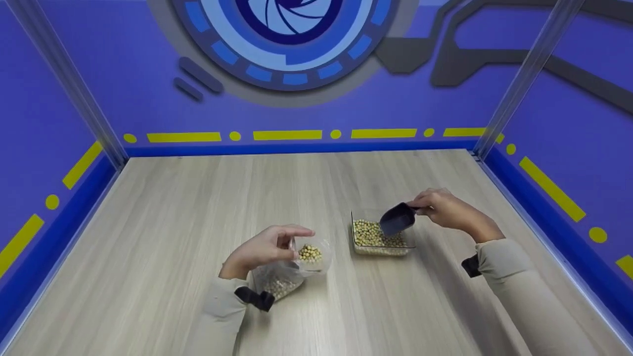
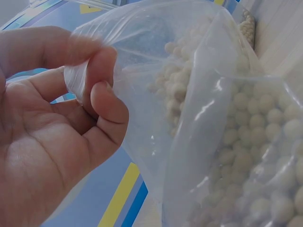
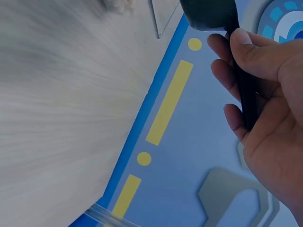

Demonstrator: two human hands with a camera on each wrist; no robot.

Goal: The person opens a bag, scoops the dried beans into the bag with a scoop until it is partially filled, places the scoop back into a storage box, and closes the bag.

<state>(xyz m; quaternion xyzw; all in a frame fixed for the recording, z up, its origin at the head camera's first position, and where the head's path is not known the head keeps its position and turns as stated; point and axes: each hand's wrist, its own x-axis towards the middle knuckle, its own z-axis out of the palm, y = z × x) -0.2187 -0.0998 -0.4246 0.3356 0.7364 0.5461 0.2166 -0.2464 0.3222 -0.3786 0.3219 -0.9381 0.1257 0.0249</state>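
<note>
My left hand (image 1: 264, 248) pinches the rim of a clear plastic bag (image 2: 189, 71) between thumb and fingers. Pale round beans (image 2: 258, 123) fill the bag's lower part, and more show through its mouth in the head view. To the right, my right hand (image 1: 442, 210) grips a black scoop (image 1: 397, 219) by its handle, thumb along the top in the right wrist view. The scoop's bowl is tilted down over a clear rectangular container (image 1: 381, 250) holding the same kind of beans (image 1: 368, 232). Its lip overlaps the beans in the head view.
Everything stands on a light wooden table (image 1: 198, 207). Blue panels with yellow marks (image 1: 287, 134) enclose it at the back and both sides, with clear corner posts (image 1: 514, 84). Black bands (image 1: 254, 298) sit at both sleeve cuffs.
</note>
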